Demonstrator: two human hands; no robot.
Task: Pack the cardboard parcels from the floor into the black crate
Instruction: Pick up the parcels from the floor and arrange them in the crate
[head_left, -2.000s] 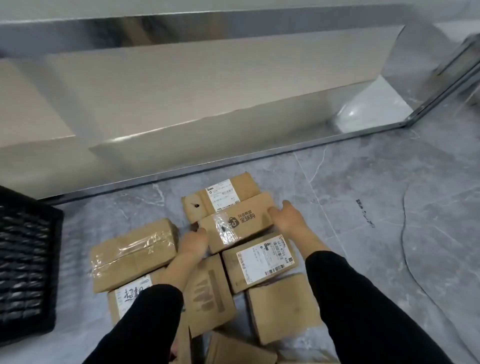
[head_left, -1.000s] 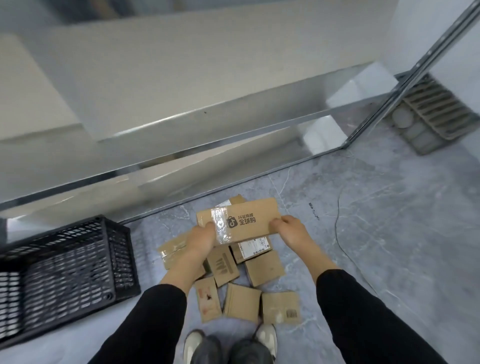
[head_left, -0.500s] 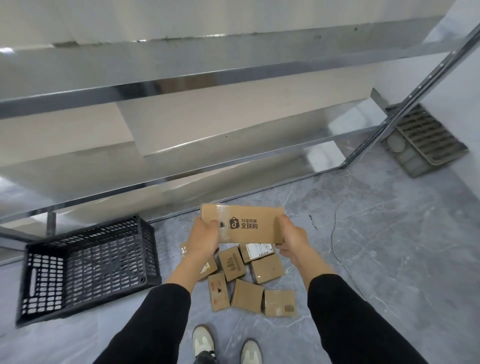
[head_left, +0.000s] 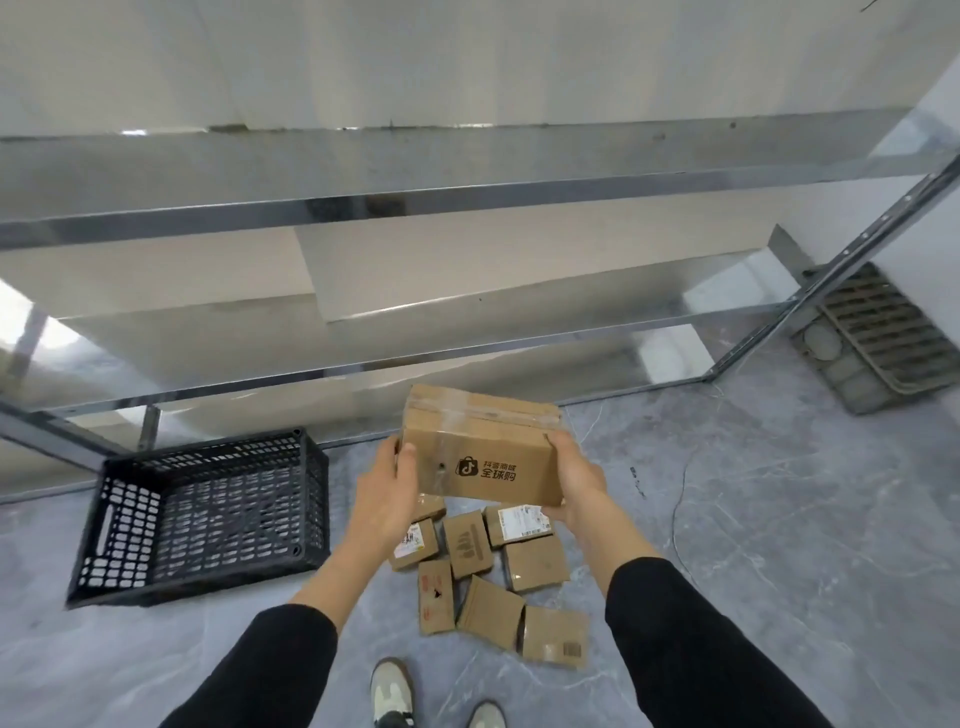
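along the far side, a metal shelf rack (head_left: 467, 197) spans the whole view, with its bottom rail down on the grey marble floor (head_left: 779, 519). the black crate (head_left: 124, 535) sits on the floor at left, just in front of the rack, open side up, apart from both hands. a grey slatted grille (head_left: 878, 338) is on the floor at right, past the rack's corner post.

the loose parcels (head_left: 535, 564) are in a pile on the floor right of the crate. there are several, some touching, and a few carry white labels. the held parcel (head_left: 488, 452) is cardboard, with clear tape along the top and a black logo on the near face. it's in the air above the pile, right of the crate and not over it.

the left hand (head_left: 387, 493) grips the parcel's left end with the thumb (head_left: 408, 460) flat on the near face, the other fingers wrapped behind and out of sight. the right hand (head_left: 576, 483) grips the right end, curled round the corner, fingertips hidden. both arms have black sleeves (head_left: 675, 649).

two shoes (head_left: 392, 696) show at the bottom edge, near the pile. a thin cable (head_left: 675, 509) lies on the floor at right.
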